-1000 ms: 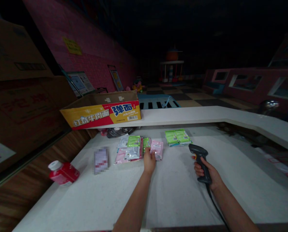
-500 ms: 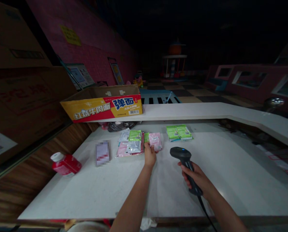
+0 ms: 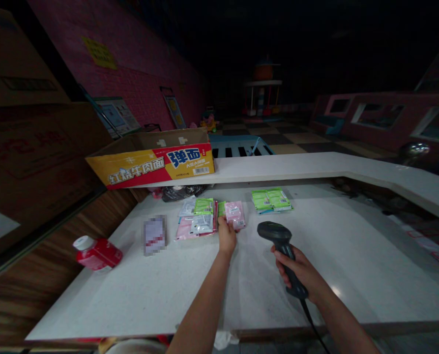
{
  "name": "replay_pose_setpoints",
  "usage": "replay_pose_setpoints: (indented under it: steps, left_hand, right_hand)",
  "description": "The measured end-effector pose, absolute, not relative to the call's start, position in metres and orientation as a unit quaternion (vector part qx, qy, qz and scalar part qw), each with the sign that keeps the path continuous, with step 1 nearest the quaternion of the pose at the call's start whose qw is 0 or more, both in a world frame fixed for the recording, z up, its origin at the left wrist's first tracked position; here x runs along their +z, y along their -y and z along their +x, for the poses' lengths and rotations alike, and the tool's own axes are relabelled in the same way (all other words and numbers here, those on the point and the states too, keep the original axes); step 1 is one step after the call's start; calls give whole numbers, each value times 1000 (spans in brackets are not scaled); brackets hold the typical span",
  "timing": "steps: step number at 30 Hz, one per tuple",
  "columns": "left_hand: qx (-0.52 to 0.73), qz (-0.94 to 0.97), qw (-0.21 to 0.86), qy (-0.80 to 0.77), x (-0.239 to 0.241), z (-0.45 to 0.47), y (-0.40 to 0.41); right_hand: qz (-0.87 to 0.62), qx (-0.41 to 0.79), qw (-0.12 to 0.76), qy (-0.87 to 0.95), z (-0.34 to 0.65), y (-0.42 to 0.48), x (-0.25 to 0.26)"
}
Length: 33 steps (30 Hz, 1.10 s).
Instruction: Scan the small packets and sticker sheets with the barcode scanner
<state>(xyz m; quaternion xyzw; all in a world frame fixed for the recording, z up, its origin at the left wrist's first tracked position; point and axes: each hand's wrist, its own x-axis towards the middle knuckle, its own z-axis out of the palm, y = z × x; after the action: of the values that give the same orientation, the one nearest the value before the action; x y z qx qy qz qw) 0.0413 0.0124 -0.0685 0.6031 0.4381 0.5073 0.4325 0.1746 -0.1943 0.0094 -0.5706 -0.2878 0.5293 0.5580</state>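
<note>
My right hand (image 3: 300, 270) is wrapped round the handle of a black barcode scanner (image 3: 274, 231), its head pointing left above the counter and its cable trailing down. With closed fingers my left hand (image 3: 227, 233) holds a small pink packet (image 3: 234, 214) by its lower edge. Part of a green packet shows just behind that hand. To its left lies a pile of packets (image 3: 200, 221), pink, white and green. Further right, green packets (image 3: 272, 199) are stacked at the back of the counter.
A red bottle with a white cap (image 3: 98, 253) lies at the left, near a blurred-out flat item (image 3: 155, 235). On the raised white ledge (image 3: 278, 167) stands an open yellow and red carton (image 3: 156, 162). Brown cardboard boxes (image 3: 35, 147) are stacked on the left.
The view has shifted slightly. Both hands keep their grips, and the blue light on top of the scanner no longer shows.
</note>
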Motion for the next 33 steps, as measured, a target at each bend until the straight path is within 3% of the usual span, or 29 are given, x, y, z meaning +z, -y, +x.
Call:
replay_pose_setpoints:
  steps: [8, 16, 26, 33]
  left_hand:
    - [509, 606, 430, -434, -69, 41, -13]
    - [536, 573, 478, -394, -62, 40, -12]
    - [526, 466, 581, -410, -42, 81, -21]
    - [478, 535, 477, -507, -28, 145, -54]
  right_hand:
    - [-537, 529, 607, 251, 221, 182, -17]
    - [-373, 565, 718, 162, 265, 175, -42]
    - [-282, 617, 724, 124, 280, 165, -54]
    - [-254, 628, 730, 91, 279, 163, -54]
